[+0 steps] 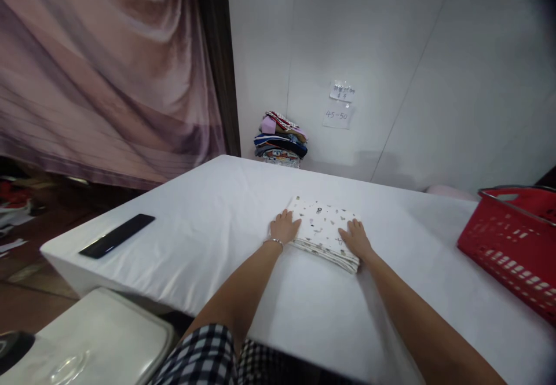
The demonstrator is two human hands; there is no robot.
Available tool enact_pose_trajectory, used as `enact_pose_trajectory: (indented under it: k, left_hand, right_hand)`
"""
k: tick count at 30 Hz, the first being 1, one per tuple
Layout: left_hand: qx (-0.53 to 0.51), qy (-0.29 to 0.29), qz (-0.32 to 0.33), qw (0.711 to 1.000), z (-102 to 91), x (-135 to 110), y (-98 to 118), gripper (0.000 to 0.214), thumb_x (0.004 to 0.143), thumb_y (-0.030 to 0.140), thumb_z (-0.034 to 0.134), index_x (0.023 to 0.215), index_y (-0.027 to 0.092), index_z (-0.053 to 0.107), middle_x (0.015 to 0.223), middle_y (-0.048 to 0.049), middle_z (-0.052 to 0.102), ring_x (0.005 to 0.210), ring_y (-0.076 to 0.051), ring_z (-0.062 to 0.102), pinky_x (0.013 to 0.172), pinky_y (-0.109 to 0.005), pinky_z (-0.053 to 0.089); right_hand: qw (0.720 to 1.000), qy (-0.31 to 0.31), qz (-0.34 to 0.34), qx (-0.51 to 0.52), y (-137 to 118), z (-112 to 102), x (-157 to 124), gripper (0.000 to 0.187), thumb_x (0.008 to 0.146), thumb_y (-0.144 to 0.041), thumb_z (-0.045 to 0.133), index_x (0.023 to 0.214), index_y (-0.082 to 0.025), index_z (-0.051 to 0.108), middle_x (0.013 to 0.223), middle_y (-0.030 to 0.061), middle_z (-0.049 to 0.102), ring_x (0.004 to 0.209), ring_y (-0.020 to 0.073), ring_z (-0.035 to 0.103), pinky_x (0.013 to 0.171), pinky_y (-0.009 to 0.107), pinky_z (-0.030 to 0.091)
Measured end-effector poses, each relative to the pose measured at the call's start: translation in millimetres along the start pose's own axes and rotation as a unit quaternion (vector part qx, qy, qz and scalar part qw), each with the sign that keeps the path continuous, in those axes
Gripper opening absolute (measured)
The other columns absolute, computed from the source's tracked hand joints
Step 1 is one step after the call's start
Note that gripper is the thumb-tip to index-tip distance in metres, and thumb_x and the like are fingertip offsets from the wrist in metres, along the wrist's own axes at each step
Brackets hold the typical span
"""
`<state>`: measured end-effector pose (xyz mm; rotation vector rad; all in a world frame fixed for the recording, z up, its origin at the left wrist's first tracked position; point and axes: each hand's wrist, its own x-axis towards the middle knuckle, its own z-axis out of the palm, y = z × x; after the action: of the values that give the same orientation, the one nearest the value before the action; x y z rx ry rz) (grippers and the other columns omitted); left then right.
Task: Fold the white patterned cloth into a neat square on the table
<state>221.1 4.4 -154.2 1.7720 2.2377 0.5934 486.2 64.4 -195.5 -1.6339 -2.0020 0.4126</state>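
Note:
A folded white cloth with small printed figures [322,226] lies on the white table [208,240] in front of me. My left hand [284,226] rests flat at the cloth's left edge, fingers stretched out, a bracelet on the wrist. My right hand [356,239] lies flat on the cloth's near right corner, fingers extended. Neither hand grips anything.
A red plastic basket [508,246] stands at the table's right edge. A black flat device [117,235] lies near the left edge. A stack of folded colourful cloths [280,139] sits at the far corner by the wall. A pink curtain [104,72] hangs left. A white stool [99,338] is near left.

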Motion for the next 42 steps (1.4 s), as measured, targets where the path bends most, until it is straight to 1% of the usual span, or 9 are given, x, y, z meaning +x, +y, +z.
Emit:
enact_pose_trajectory:
  k: [4,9,16,21,25,27,31,37,42]
  left_hand:
    - [-0.030,-0.011,-0.072,0.997,-17.4,13.8,-4.8,0.040,0.088,0.042,0.040,0.115,0.015,0.055,0.126,-0.0182,0.057,0.111,-0.025,0.057,0.085,-0.035,0.044]
    - [-0.046,-0.053,-0.131,0.989,-27.8,21.5,-18.5,0.040,0.081,0.043,0.050,0.101,0.010,0.061,0.106,-0.0221,0.067,0.100,-0.029,0.064,0.073,-0.031,0.046]
    - [-0.100,-0.097,-0.132,0.981,-28.4,-17.5,-11.5,0.048,0.080,0.049,0.054,0.109,0.011,0.057,0.111,-0.0173,0.066,0.098,-0.026,0.064,0.071,-0.027,0.048]
    - [-0.243,-0.174,-0.121,0.947,-12.5,-65.5,-5.2,0.072,0.072,0.041,0.066,0.133,0.016,0.037,0.107,-0.0114,0.068,0.072,-0.019,0.067,0.052,-0.023,0.048]
    - [-0.255,-0.169,-0.111,0.946,-4.6,-78.7,-6.2,0.075,0.073,0.039,0.064,0.136,0.015,0.031,0.102,-0.0107,0.069,0.070,-0.019,0.067,0.053,-0.025,0.048]
    - [-0.248,-0.163,-0.111,0.948,-4.1,-78.8,-6.9,0.076,0.074,0.040,0.064,0.137,0.014,0.030,0.098,-0.0095,0.069,0.069,-0.019,0.066,0.056,-0.026,0.049]
    - [-0.232,-0.149,-0.104,0.956,-6.2,-80.5,-5.1,0.073,0.074,0.040,0.064,0.136,0.016,0.033,0.092,-0.0063,0.070,0.071,-0.019,0.066,0.066,-0.026,0.047]
    - [-0.188,-0.126,-0.084,0.970,-11.4,-85.5,-2.8,0.067,0.072,0.040,0.066,0.130,0.015,0.042,0.097,-0.0090,0.070,0.089,-0.023,0.066,0.073,-0.026,0.045]
    - [-0.159,-0.081,-0.102,0.979,-21.6,-49.8,-5.4,0.045,0.076,0.054,0.058,0.104,0.018,0.062,0.108,-0.0111,0.068,0.104,-0.027,0.061,0.082,-0.029,0.043]
  right_hand:
    - [0.982,0.037,0.120,0.139,2.4,-11.9,-7.2,0.061,0.079,-0.042,0.054,0.132,-0.014,0.048,0.140,0.0175,0.044,0.132,0.0314,0.038,0.107,0.048,0.032]
    - [0.941,-0.019,0.171,0.290,-9.1,-26.6,-31.6,0.080,0.071,-0.034,0.065,0.142,-0.017,0.032,0.137,0.0157,0.049,0.117,0.0268,0.055,0.092,0.039,0.049]
    - [0.895,-0.077,0.215,0.383,-3.7,-58.1,-25.2,0.093,0.066,-0.021,0.069,0.147,-0.016,0.024,0.122,0.0176,0.061,0.091,0.0253,0.067,0.074,0.036,0.056]
    - [0.953,-0.092,0.165,0.238,36.4,-83.0,-10.1,0.080,0.062,-0.023,0.072,0.137,-0.012,0.046,0.122,0.0184,0.060,0.102,0.0296,0.063,0.083,0.037,0.051]
    - [0.995,-0.073,0.058,-0.023,28.1,-86.2,-9.4,0.067,0.066,-0.023,0.069,0.130,-0.011,0.053,0.127,0.0195,0.057,0.117,0.0368,0.052,0.098,0.048,0.040]
    - [0.993,-0.051,-0.034,-0.105,6.4,-81.2,-12.6,0.060,0.074,-0.028,0.062,0.132,-0.015,0.052,0.134,0.0168,0.052,0.125,0.0351,0.046,0.103,0.050,0.035]
    - [0.972,-0.082,-0.189,-0.118,-40.9,-57.8,-28.3,0.055,0.088,-0.046,0.044,0.137,-0.021,0.045,0.144,0.0099,0.042,0.134,0.0269,0.035,0.108,0.045,0.029]
    - [0.948,-0.180,-0.171,-0.197,-53.1,-19.8,-58.2,0.059,0.093,-0.053,0.028,0.144,-0.022,0.035,0.153,0.0076,0.024,0.142,0.0279,0.015,0.111,0.055,0.013]
    - [0.946,-0.179,-0.169,-0.212,-45.5,-12.8,-61.3,0.059,0.094,-0.052,0.025,0.145,-0.023,0.033,0.154,0.0065,0.021,0.142,0.0268,0.013,0.112,0.055,0.012]
